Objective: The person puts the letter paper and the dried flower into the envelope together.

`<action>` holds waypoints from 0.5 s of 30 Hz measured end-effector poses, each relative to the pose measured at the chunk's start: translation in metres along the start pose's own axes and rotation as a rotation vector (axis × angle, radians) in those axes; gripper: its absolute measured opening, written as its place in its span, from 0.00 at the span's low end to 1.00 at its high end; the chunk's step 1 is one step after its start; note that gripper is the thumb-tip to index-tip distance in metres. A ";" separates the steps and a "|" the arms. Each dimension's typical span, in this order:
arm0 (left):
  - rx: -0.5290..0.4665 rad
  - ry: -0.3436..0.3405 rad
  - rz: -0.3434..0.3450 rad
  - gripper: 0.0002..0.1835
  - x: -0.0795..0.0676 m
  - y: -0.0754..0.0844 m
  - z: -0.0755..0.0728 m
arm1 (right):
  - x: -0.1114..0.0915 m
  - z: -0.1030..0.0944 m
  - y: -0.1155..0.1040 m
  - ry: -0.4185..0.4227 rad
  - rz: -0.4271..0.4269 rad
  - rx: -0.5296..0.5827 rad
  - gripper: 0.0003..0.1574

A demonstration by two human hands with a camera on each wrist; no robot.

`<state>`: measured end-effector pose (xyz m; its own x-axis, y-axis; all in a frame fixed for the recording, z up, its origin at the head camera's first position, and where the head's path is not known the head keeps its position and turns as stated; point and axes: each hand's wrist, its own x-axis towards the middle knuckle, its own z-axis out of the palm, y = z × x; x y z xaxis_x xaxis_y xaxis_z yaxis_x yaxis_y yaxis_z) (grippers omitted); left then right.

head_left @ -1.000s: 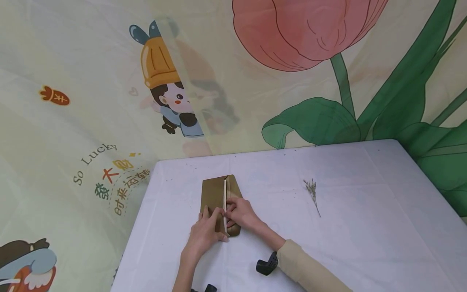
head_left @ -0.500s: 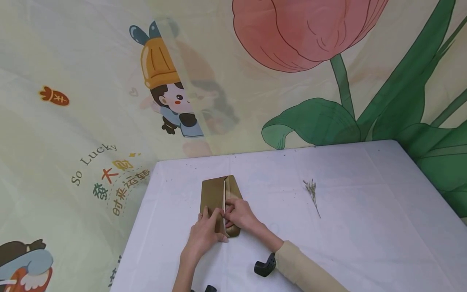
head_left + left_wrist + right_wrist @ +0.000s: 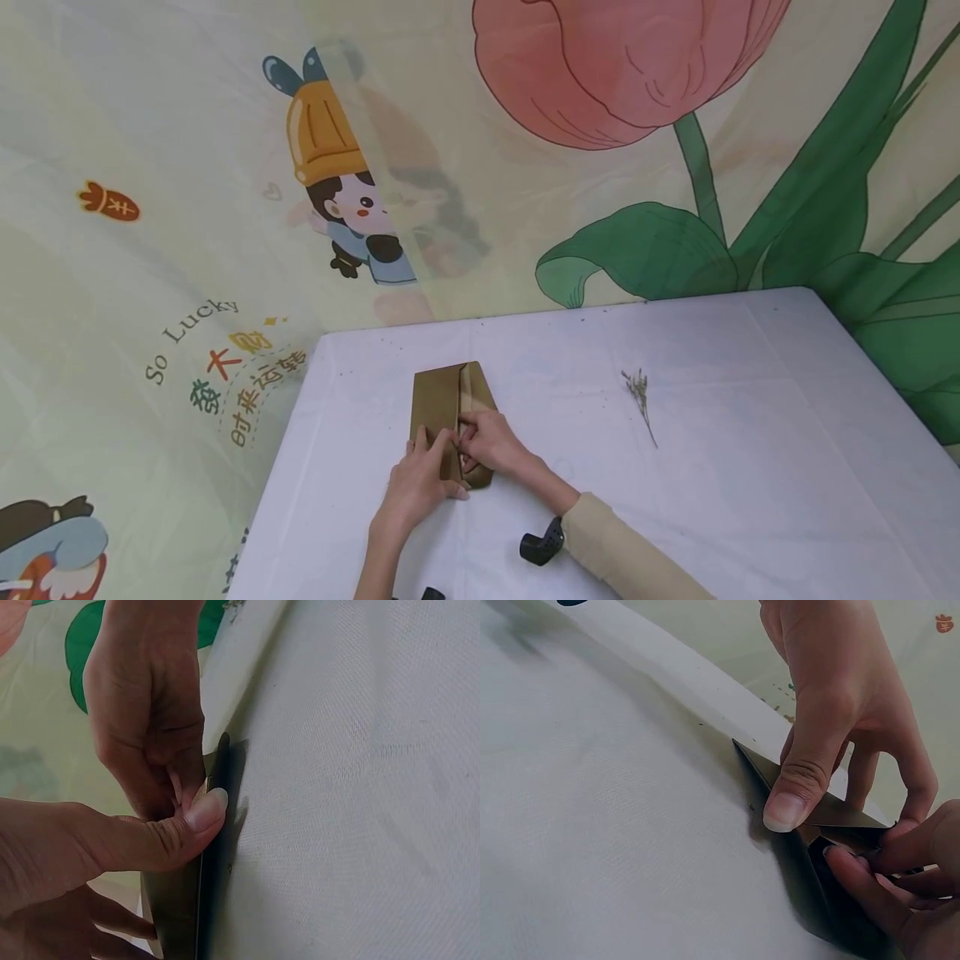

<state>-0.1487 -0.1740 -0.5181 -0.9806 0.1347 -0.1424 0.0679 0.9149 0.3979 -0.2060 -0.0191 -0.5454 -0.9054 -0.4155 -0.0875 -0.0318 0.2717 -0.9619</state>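
A brown-gold envelope (image 3: 435, 396) lies on the white table, its flap (image 3: 482, 385) folded out to the right. My left hand (image 3: 415, 477) grips its near left part, with the thumb over the near end, as the left wrist view shows that thumb (image 3: 204, 814) on the edge. At the opening, my right hand (image 3: 491, 442) has its fingers curled and pinches the envelope's mouth. In the right wrist view the envelope (image 3: 840, 811) gapes slightly beside these right fingers (image 3: 862, 889). What sits inside is mostly hidden.
A dried flower sprig (image 3: 637, 396) lies on the white tablecloth (image 3: 735, 467) to the right. Black wrist cameras (image 3: 542, 542) sit by the forearms. A printed cloth backdrop (image 3: 465, 167) stands behind the table's far edge.
The thin pale edge along the envelope's opening has slid leftward into it and hardly shows now. My right fingers have moved slightly left; my left hand stays in place.
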 end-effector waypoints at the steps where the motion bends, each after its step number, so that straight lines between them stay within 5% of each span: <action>1: -0.002 0.001 0.000 0.42 0.000 0.000 0.000 | 0.000 0.000 0.000 -0.003 0.002 0.000 0.30; 15: 0.014 0.009 0.006 0.40 0.001 0.000 0.000 | -0.007 -0.010 -0.002 0.005 -0.014 0.011 0.21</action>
<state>-0.1493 -0.1740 -0.5181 -0.9818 0.1367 -0.1318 0.0762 0.9193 0.3860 -0.2037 -0.0083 -0.5408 -0.9070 -0.4148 -0.0725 -0.0401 0.2563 -0.9658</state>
